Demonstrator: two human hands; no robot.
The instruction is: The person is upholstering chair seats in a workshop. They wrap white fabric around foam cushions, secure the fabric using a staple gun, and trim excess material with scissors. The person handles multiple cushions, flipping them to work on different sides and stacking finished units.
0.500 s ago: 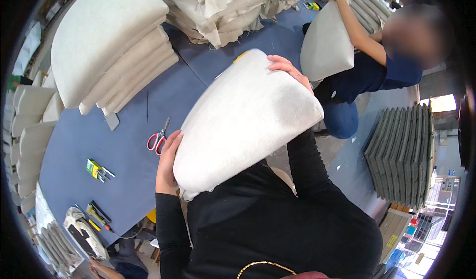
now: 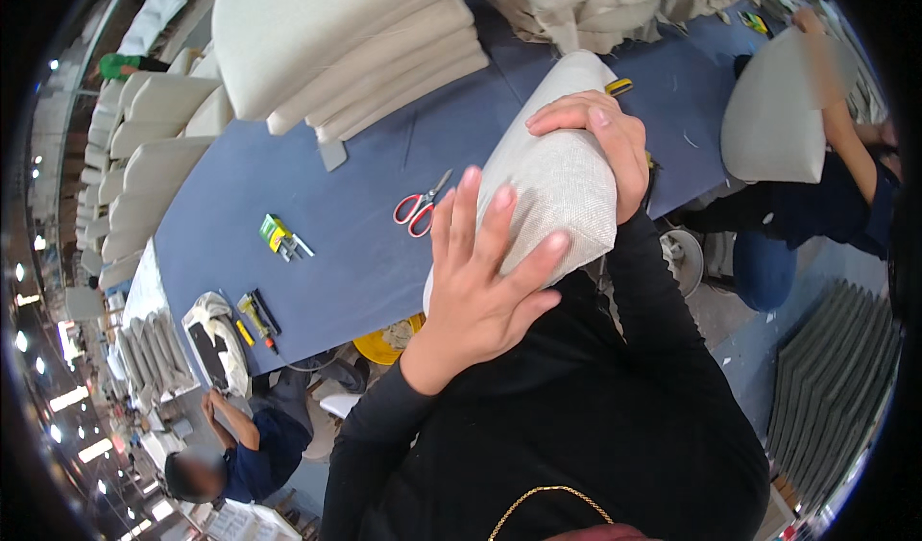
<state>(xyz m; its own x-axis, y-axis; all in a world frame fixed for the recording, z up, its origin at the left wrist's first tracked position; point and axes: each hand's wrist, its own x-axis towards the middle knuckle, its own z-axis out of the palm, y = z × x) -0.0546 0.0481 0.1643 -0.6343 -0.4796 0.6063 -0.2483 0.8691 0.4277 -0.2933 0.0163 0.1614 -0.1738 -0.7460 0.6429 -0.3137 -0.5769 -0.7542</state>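
A pale cream fabric-covered cushion (image 2: 574,200) stands tilted on edge in front of my chest, its woven side facing up toward me. My right hand (image 2: 610,137) is wrapped over its upper right edge and grips it. My left hand (image 2: 485,286) is open, its fingers spread over the cushion's lower left part; whether the fingertips touch the cloth I cannot tell. Red-handled scissors (image 2: 420,212) lie on the blue table (image 2: 327,214) to the left of the cushion. A yellow tape measure (image 2: 619,86) shows just past the cushion's far end.
Stacked cream cushions (image 2: 355,41) and a heap of beige cloth (image 2: 595,8) cover the table's far side. A green-yellow box (image 2: 277,232) lies at left. To the right, a co-worker holds another cushion (image 2: 773,109); grey panels (image 2: 836,387) stand below. A yellow tub (image 2: 387,339) sits beneath the table edge.
The cushion has turned from its broad white face to its woven side. My left hand has let go of its edge and spread open over it. The view has shifted left.
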